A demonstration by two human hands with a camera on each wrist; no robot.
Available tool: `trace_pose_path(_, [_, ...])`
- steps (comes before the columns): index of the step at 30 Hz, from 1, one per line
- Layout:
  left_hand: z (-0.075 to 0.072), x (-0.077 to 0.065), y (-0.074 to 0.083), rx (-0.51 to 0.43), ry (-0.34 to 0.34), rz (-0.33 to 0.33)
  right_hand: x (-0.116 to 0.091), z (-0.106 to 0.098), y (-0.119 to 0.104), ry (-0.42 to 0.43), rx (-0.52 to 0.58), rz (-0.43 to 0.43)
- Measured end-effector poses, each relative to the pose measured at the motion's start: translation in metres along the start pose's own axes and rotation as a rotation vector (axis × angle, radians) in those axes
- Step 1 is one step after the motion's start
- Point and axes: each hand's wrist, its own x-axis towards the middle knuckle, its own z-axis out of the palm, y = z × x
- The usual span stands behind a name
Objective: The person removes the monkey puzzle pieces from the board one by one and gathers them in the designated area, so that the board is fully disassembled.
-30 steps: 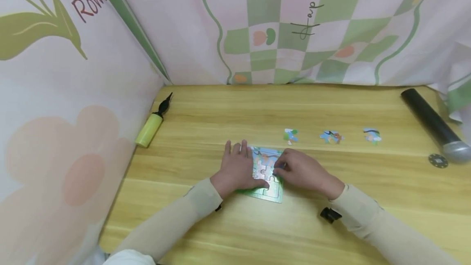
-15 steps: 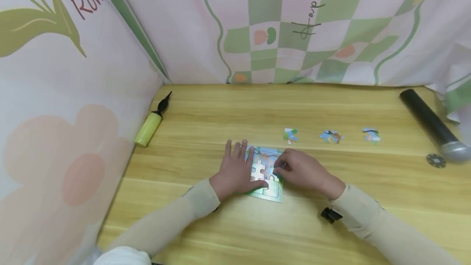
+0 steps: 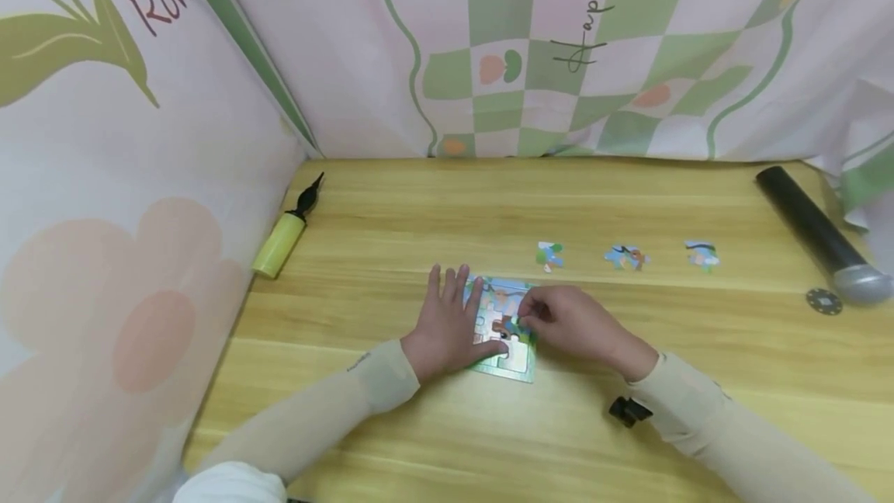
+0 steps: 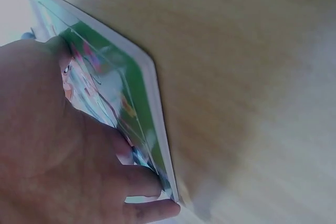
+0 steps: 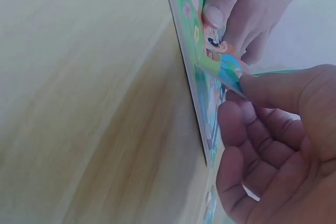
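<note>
On the table lies a small jigsaw puzzle board [image 3: 520,375] with a green border and a cartoon picture. My left hand [image 3: 448,326] rests flat on its left part, fingers spread and thumb reaching towards the lower middle. In the left wrist view that hand [image 4: 68,145] covers much of the picture. My right hand [image 3: 578,326] pinches a puzzle piece [image 5: 227,69] between thumb and fingers at the board's right side. The piece tilts up from the board, showing blue, green and brown; in the right wrist view its far edge lies near the left thumb.
Three loose puzzle pieces, a green-and-blue one [image 3: 549,256], a middle one [image 3: 627,257] and a right one [image 3: 701,254], lie behind the board. A black microphone [image 3: 813,223] and a dark round disc [image 3: 824,302] lie right; a yellow-green hand pump [image 3: 281,243] lies left.
The piece under my right fingers has tilted up at the board's right side, and its brown and green parts now show. My left hand stays in place on the board.
</note>
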Motion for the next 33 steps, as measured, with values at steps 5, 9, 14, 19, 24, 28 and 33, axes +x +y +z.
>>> trace_pose_path(5, [-0.003,0.001,-0.001,-0.036,-0.018,-0.003,-0.001,-0.009,0.002,0.012,0.057,0.008])
trace_pose_path(9, [-0.002,0.004,-0.001,-0.074,-0.031,-0.005,-0.005,-0.028,0.005,-0.004,0.06,-0.023])
trace_pose_path(14, [0.002,0.005,0.0,-0.118,-0.023,-0.009,-0.029,-0.067,0.019,-0.031,0.005,-0.026])
trace_pose_path(19, [0.002,0.004,-0.002,-0.127,0.004,-0.002,-0.074,-0.112,0.055,-0.004,-0.097,-0.003])
trace_pose_path(24, [-0.001,0.001,-0.004,-0.154,0.004,-0.001,-0.115,-0.15,0.103,-0.013,-0.12,0.1])
trace_pose_path(28, [-0.001,-0.001,-0.006,-0.183,-0.003,-0.012,-0.134,-0.167,0.135,-0.054,-0.122,0.225])
trace_pose_path(33, [0.004,0.002,-0.005,-0.224,0.023,0.0,-0.146,-0.175,0.157,-0.101,-0.124,0.29])
